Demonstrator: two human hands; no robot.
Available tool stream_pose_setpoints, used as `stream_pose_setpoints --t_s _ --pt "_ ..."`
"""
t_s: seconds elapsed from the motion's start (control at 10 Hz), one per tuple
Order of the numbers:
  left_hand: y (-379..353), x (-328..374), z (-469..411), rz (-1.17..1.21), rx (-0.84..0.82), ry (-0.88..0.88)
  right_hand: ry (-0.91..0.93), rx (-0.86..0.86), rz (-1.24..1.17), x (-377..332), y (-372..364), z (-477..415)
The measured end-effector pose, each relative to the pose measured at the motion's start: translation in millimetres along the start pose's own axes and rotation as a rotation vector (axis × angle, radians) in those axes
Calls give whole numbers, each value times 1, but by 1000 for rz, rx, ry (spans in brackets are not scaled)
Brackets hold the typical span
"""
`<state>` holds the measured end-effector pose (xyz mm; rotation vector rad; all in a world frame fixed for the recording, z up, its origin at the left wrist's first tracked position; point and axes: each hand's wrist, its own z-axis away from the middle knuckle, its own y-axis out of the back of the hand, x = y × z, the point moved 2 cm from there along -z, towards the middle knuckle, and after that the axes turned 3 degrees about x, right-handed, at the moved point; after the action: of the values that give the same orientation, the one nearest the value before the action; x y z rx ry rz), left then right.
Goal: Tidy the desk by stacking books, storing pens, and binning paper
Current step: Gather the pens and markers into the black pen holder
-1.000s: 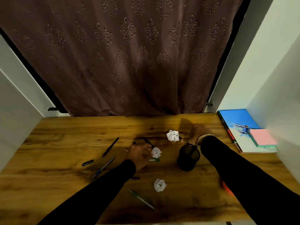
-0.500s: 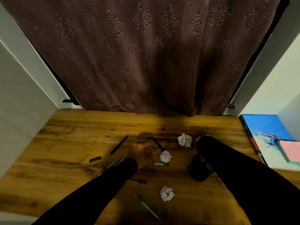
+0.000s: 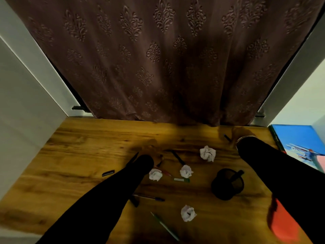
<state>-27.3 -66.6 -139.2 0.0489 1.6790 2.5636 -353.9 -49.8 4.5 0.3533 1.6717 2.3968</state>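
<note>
Progress first: barely under way, I'd say. One dark pen (image 3: 237,174) stands in the mesh pen cup (image 3: 226,188), between my hands and nearer the right. The others lie loose on the surface (image 3: 84,147): a black pen (image 3: 177,157) just right of the left hand (image 3: 152,149), a blue-tipped pen (image 3: 151,197) and a green pen (image 3: 165,226) on my side of it. Four paper balls wait unbinned (no bin in view): the far paper ball (image 3: 207,153), the middle paper ball (image 3: 186,171), the sleeve-side paper ball (image 3: 155,174), the near paper ball (image 3: 188,213), all between my arms. A blue book (image 3: 299,138) lies out beyond the right hand (image 3: 241,132); stacked or not, I can't tell. Both arms reach forward. The left hand hangs low over the pen litter, too smeared to say whether it's spread or pinching. The right hand is far out by the curtain (image 3: 158,67), a short pen (image 3: 226,137) just left of it; whether it grips that pen I cannot tell.
</note>
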Motion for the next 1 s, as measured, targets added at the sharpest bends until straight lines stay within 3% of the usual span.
stream_pose_setpoints --t_s 0.1,0.2,0.3,0.4,0.5,0.7,0.8,1.0 --pt "-3 12 -5 -56 -28 -30 18 43 -27 3 -2 -11" --pt "-16 12 -13 96 -16 4 97 99 -22 0 -3 -12" --pt "-6 18 -11 254 101 -18 163 185 -31 -11 0 -3" --pt "25 28 -6 615 87 -19 222 225 -26 -26 1 7" --pt "44 31 -2 1098 176 100 287 214 -33 -44 -2 11" --pt "82 26 21 1029 172 -226 400 197 -34 -86 -9 22" --pt "86 24 34 1252 71 -218 461 217 6 -101 -11 26" --pt "88 11 46 1110 183 -246 527 269 -15 -117 -13 36"
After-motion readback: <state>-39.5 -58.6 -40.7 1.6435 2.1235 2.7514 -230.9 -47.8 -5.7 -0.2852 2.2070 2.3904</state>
